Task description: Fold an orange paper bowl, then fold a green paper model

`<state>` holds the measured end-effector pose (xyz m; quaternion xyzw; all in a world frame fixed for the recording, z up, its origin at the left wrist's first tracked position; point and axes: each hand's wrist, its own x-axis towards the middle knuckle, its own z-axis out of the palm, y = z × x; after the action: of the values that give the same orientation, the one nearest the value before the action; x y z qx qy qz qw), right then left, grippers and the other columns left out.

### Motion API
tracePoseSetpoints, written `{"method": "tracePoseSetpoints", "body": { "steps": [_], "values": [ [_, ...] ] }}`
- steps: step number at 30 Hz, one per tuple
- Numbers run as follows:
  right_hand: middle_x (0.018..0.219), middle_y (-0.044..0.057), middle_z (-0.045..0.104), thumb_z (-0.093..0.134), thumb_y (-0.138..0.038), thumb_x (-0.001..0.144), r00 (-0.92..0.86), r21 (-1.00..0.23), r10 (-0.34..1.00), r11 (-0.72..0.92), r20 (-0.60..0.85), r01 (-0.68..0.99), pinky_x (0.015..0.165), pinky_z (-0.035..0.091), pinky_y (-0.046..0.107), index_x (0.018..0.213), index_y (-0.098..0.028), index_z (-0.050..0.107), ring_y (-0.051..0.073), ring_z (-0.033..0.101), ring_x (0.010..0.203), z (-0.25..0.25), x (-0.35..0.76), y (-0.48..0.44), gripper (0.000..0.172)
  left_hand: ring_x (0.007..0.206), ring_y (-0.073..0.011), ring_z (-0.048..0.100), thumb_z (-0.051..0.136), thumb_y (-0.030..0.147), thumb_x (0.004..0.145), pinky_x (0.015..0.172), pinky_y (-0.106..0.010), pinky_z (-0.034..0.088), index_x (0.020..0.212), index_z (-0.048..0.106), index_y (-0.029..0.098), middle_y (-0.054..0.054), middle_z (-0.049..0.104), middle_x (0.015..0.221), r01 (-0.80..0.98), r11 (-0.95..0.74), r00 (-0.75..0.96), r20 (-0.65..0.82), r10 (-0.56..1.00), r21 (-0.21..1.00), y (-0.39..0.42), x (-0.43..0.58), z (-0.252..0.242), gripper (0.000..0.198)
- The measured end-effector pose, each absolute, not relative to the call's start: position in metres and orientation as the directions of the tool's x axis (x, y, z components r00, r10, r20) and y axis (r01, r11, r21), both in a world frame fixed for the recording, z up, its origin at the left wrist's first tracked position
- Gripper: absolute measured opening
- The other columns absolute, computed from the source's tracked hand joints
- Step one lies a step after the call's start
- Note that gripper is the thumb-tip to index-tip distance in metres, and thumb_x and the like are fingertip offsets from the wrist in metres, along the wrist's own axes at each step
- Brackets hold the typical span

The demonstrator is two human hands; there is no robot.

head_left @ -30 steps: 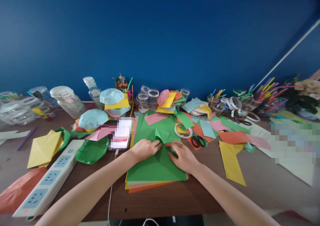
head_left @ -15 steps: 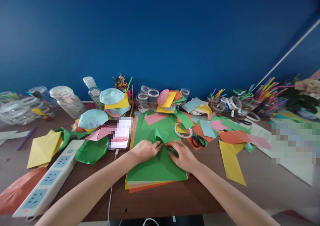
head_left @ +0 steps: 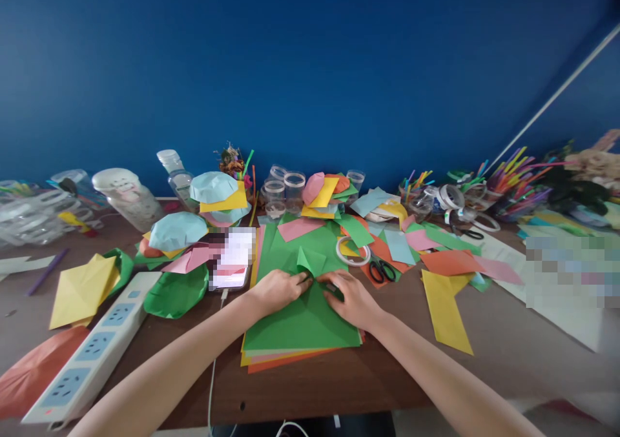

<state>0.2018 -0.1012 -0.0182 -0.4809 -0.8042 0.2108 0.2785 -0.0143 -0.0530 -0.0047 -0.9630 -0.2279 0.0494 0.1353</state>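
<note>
A small folded piece of green paper (head_left: 310, 261) stands partly raised in front of me, its near end between my fingertips. My left hand (head_left: 281, 288) is closed on its left side, fingers curled and pressed together. From the right, my right hand (head_left: 349, 296) pinches at the near edge, thumb set a little apart below. Both hands rest over a stack of coloured paper sheets (head_left: 300, 330) with green on top and yellow, pink and orange edges showing beneath. Scissors (head_left: 382, 270) with black handles and a roll of tape (head_left: 353, 252) lie just right of the stack.
Left of the stack lie a phone (head_left: 234, 257) on a white cable, a green paper shape (head_left: 177, 292) and a power strip (head_left: 92, 346). Yellow paper strips (head_left: 446, 314) lie to the right. Plastic cups (head_left: 294, 192), jars and straws line the blue wall.
Both hands keep nearly the same hold on the green paper. The whole view has shifted very slightly; the surrounding things appear unmoved.
</note>
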Motion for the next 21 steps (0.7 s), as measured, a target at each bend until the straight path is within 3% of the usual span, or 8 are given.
{"method": "tracePoseSetpoints", "body": {
  "steps": [8,21],
  "values": [
    [0.092,0.005,0.057,0.053,-0.013,0.078,-0.374,-0.617,0.897,0.436,0.237,0.655,0.078,0.047,0.031,0.103,-0.021,0.056,0.016,0.056,0.083,-0.0154,0.2022,-0.1018,0.026,0.069,-0.0141,0.065,0.046,0.012,0.081,0.055,-0.023,0.049,0.131,0.040,0.026,-0.007,0.056,0.121,0.441,-0.870,0.884,-0.060,0.463,-0.220,-0.0497,-0.0191,-0.0039,0.053],
    [0.092,0.005,0.057,0.053,-0.012,0.078,-0.381,-0.621,0.892,0.445,0.243,0.646,0.079,0.047,0.030,0.103,-0.021,0.057,0.016,0.056,0.084,-0.0125,0.2020,-0.1027,0.027,0.071,-0.0155,0.066,0.044,0.010,0.080,0.057,-0.024,0.050,0.131,0.042,0.026,-0.009,0.056,0.122,0.426,-0.888,0.893,-0.074,0.443,-0.170,-0.0500,-0.0198,0.0012,0.053]
  ]
}}
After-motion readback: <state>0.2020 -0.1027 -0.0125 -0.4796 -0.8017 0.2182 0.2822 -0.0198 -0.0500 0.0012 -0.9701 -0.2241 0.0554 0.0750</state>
